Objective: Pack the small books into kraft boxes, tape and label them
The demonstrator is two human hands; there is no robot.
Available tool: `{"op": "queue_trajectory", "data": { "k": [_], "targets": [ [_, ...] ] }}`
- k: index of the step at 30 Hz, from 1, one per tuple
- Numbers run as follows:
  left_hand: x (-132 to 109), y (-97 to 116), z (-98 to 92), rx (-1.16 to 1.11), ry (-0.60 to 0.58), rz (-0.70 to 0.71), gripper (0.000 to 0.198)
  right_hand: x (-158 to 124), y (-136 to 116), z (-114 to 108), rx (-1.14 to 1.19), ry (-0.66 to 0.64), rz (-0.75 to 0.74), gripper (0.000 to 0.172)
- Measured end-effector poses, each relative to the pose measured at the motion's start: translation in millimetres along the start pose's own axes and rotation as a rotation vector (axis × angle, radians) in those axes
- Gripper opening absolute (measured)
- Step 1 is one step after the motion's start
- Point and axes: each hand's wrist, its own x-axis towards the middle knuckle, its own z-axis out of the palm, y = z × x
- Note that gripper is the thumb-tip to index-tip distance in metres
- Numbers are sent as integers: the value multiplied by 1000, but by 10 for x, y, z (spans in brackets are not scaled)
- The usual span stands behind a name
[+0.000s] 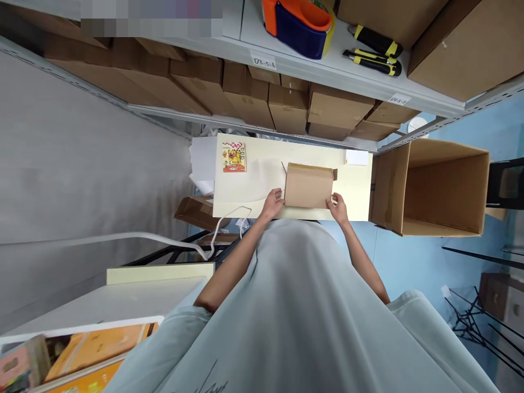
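Grey wall [94, 142]; blue floor [379, 254]

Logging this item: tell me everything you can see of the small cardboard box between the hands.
The small cardboard box is brown, a broad, roughly rectangular panel facing up. Small flaps stick out at its far left and far right corners, so it looks not fully closed. It lies on the cream table, long side running left to right. The left hand is at its near left corner and the right hand at its near right corner, seemingly touching it.
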Motion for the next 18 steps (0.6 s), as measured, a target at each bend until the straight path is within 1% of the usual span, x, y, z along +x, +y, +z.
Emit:
{"op": "queue_trajectory", "data": {
  "k": [2,3,6,8,10,13,15,18],
  "targets": [
    [92,88,-4,6,41,6,62,123,-84,-40,8,46,-11,71],
    [141,153,2,11,51,8,65,186,-144,-52,21,46,2,72],
    [247,381,47,20,23,-14,68,313,-339,-49,85,2,84,75],
    [234,509,68,28,2,-21,66,305,-439,-48,129,-8,112,78],
    [140,586,51,27,8,17,62,219,-496,-74,169,34,82,81],
    [-90,600,-44,-26,9,145,58,13,-509,-154,255,119,-15,79],
    [-233,555,-118,-67,3,207,57,-112,-481,-194,320,121,-64,73],
    [-339,425,-189,-41,45,188,56,-216,-397,-191,353,99,-61,69]
  ]
}}
